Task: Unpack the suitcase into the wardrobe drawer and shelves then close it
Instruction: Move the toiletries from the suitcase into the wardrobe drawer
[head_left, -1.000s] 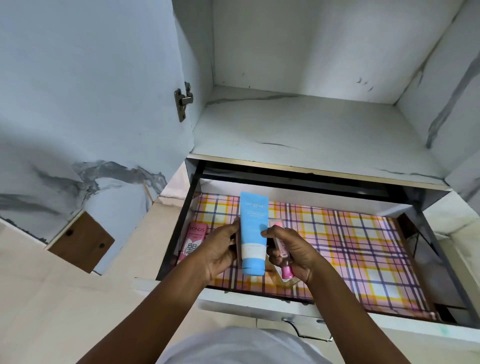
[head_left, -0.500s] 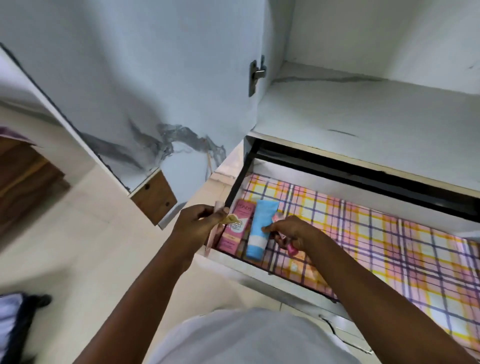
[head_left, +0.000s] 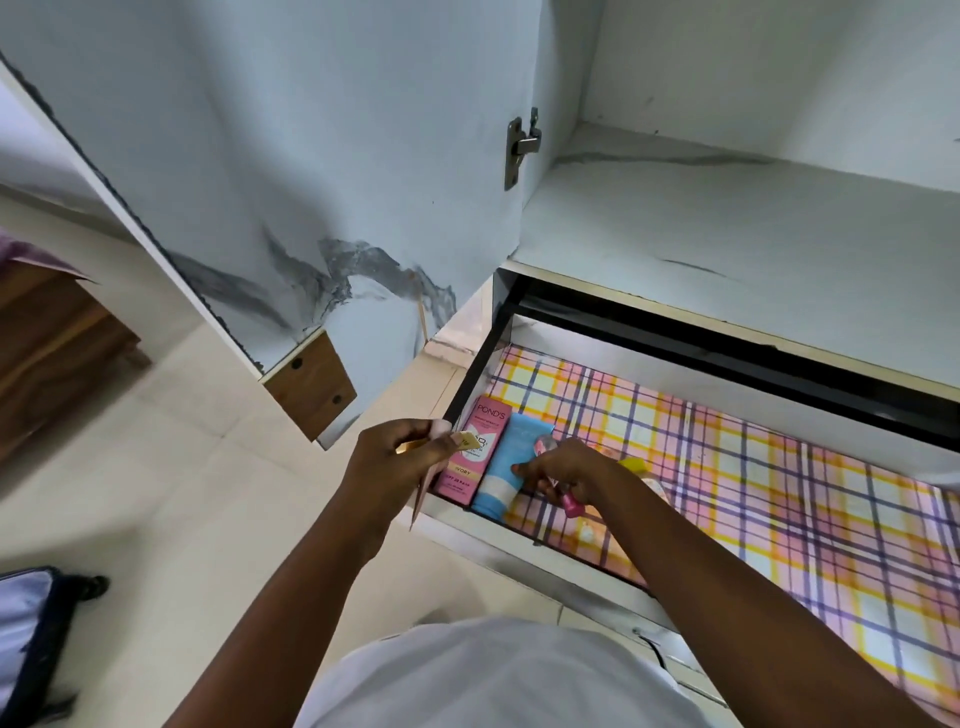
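Head view: blue tube now flat in drawer, front-left corner, touching pink Pond's box; a second ago both hands held it upright. So tube is stowed.
Right hand closed round small pink-capped bottle, low over plaid liner, next to place.
Left hand closed on thin pink carton, just outside drawer.
Suitcase on floor, lower left; shelf bare.

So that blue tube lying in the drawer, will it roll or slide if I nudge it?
The blue tube probably won't roll: it lies flat, its crimped end wide. It looks soft, so likely squashes under a push. On the smooth-looking plaid liner it may slide toward the pink box.
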